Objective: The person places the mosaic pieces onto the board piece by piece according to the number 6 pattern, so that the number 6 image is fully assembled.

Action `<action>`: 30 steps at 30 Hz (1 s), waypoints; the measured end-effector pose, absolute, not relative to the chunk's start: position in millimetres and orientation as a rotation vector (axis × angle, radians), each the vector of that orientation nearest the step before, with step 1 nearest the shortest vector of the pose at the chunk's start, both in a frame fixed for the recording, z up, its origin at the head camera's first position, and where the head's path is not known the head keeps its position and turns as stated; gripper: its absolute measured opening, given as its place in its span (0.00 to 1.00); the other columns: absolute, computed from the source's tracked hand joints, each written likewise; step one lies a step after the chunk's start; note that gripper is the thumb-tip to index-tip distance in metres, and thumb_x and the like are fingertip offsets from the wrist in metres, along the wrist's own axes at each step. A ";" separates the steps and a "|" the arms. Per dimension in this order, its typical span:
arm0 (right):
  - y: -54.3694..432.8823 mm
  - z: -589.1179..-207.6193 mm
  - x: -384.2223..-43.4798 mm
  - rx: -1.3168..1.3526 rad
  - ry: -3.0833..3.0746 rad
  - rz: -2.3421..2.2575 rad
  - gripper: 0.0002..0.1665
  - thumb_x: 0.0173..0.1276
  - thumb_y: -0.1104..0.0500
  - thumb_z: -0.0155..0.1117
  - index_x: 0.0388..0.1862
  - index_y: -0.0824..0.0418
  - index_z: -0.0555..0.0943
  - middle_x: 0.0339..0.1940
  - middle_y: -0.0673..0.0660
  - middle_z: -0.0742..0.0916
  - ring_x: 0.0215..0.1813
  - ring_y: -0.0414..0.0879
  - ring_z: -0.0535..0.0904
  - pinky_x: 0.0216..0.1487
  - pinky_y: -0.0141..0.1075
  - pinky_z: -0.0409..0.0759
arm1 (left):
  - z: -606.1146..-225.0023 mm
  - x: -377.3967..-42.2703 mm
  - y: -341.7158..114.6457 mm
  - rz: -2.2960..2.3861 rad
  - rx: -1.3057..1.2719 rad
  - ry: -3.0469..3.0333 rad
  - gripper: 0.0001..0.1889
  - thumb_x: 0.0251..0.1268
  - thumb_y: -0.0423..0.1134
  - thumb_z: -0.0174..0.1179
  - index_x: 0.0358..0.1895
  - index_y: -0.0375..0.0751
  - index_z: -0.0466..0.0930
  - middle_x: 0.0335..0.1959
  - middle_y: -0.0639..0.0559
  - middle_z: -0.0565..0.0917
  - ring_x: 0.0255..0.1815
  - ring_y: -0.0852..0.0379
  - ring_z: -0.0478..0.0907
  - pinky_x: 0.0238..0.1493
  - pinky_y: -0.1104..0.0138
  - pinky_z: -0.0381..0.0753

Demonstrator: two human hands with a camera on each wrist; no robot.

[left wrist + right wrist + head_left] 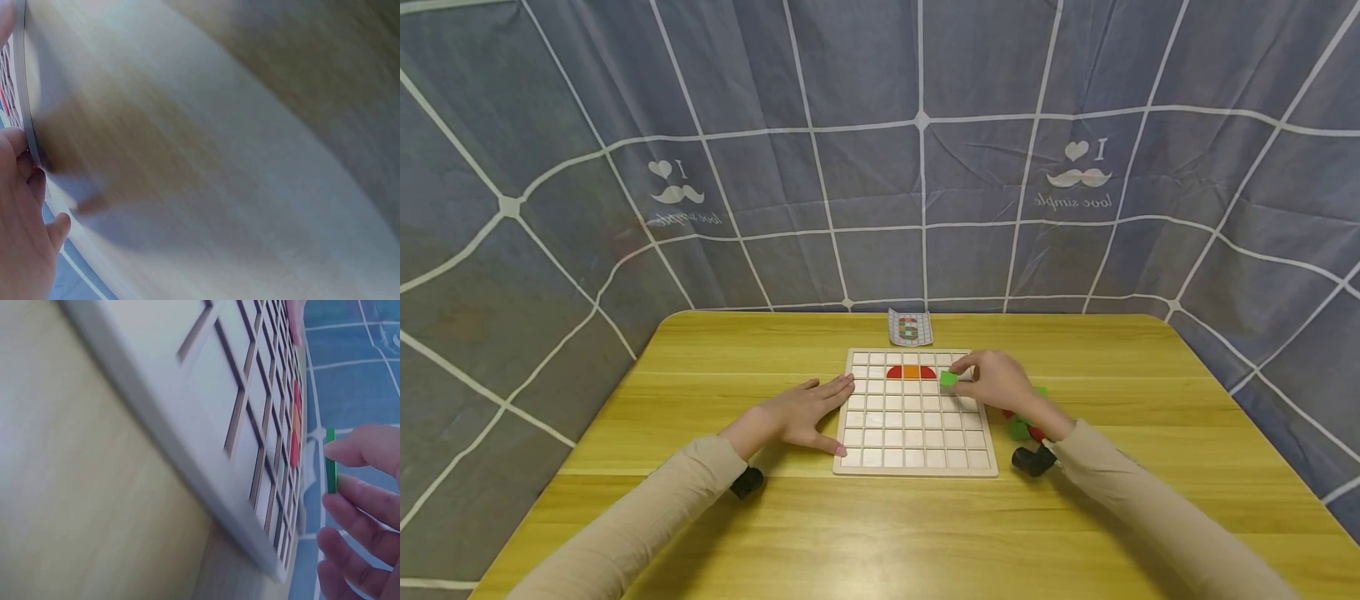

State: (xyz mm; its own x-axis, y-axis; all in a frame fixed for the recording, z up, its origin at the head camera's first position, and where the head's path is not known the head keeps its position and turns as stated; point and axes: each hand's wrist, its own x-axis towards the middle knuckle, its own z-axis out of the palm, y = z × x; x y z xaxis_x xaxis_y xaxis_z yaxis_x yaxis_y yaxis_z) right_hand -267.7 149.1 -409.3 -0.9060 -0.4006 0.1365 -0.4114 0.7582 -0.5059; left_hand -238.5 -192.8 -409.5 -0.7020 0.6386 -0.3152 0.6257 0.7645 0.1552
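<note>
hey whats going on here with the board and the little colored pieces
A person sits at a wooden table with a white grid board. The right hand pinches a green tile just above the board's upper right squares, beside a red and orange row already placed. The left hand rests flat against the board's left edge. More loose pieces lie under the right wrist.

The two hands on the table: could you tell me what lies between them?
In the head view, the wooden grid board lies between the left hand and right hand.
</note>
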 end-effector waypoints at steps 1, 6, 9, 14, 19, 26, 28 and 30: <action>146.3 -409.2 -267.6 0.681 -2.924 0.850 0.17 0.56 0.50 0.72 0.43 0.55 0.88 0.28 0.50 0.87 0.21 0.38 0.73 0.18 0.31 0.64 | -409.5 -238.4 -192.9 0.051 0.969 2.610 0.55 0.57 0.70 0.56 0.78 0.40 0.42 0.80 0.46 0.41 0.80 0.49 0.44 0.78 0.48 0.47; 132.2 -407.9 -268.7 0.695 -2.923 0.845 0.16 0.55 0.49 0.73 0.43 0.53 0.88 0.35 0.50 0.88 0.24 0.38 0.73 0.21 0.31 0.66 | -409.8 -238.5 -192.9 0.040 0.967 2.610 0.55 0.57 0.70 0.56 0.78 0.40 0.42 0.80 0.46 0.41 0.80 0.49 0.44 0.78 0.49 0.46; 124.0 -406.1 -269.8 0.711 -2.928 0.843 0.16 0.55 0.50 0.73 0.42 0.54 0.88 0.37 0.51 0.88 0.25 0.38 0.74 0.22 0.31 0.68 | -409.6 -238.7 -192.3 0.040 0.967 2.605 0.55 0.57 0.70 0.55 0.78 0.40 0.42 0.80 0.47 0.41 0.80 0.50 0.43 0.78 0.49 0.46; 111.1 -404.2 -274.0 0.713 -2.954 0.852 0.14 0.56 0.51 0.72 0.42 0.53 0.88 0.34 0.48 0.88 0.24 0.37 0.74 0.21 0.30 0.65 | -408.6 -239.2 -191.9 0.039 0.969 2.600 0.55 0.57 0.70 0.55 0.78 0.40 0.41 0.80 0.46 0.40 0.80 0.50 0.42 0.78 0.49 0.45; 100.0 -403.2 -277.5 0.726 -2.974 0.839 0.15 0.57 0.51 0.73 0.43 0.51 0.88 0.37 0.49 0.89 0.23 0.38 0.73 0.20 0.29 0.60 | -408.9 -239.9 -192.3 0.039 0.966 2.601 0.56 0.57 0.71 0.55 0.78 0.41 0.41 0.80 0.47 0.39 0.80 0.50 0.42 0.78 0.49 0.46; 85.2 -402.5 -280.9 0.735 -2.999 0.827 0.15 0.57 0.51 0.73 0.43 0.52 0.88 0.37 0.49 0.90 0.22 0.36 0.72 0.21 0.29 0.64 | -410.5 -239.7 -193.0 0.028 0.964 2.610 0.56 0.56 0.72 0.55 0.78 0.41 0.41 0.80 0.48 0.39 0.80 0.51 0.42 0.78 0.49 0.46; 82.8 -403.2 -281.9 0.758 -2.998 0.843 0.14 0.57 0.53 0.73 0.43 0.53 0.88 0.35 0.49 0.90 0.25 0.36 0.76 0.24 0.29 0.69 | -410.2 -239.7 -193.1 0.029 0.965 2.610 0.56 0.56 0.72 0.55 0.78 0.41 0.41 0.80 0.48 0.40 0.80 0.51 0.43 0.78 0.49 0.46; 80.9 -404.7 -283.2 0.783 -2.999 0.857 0.14 0.58 0.53 0.72 0.44 0.53 0.88 0.34 0.49 0.90 0.27 0.36 0.78 0.25 0.29 0.72 | -409.9 -239.8 -193.1 0.028 0.966 2.608 0.56 0.56 0.72 0.54 0.78 0.41 0.41 0.80 0.48 0.40 0.80 0.51 0.43 0.78 0.49 0.46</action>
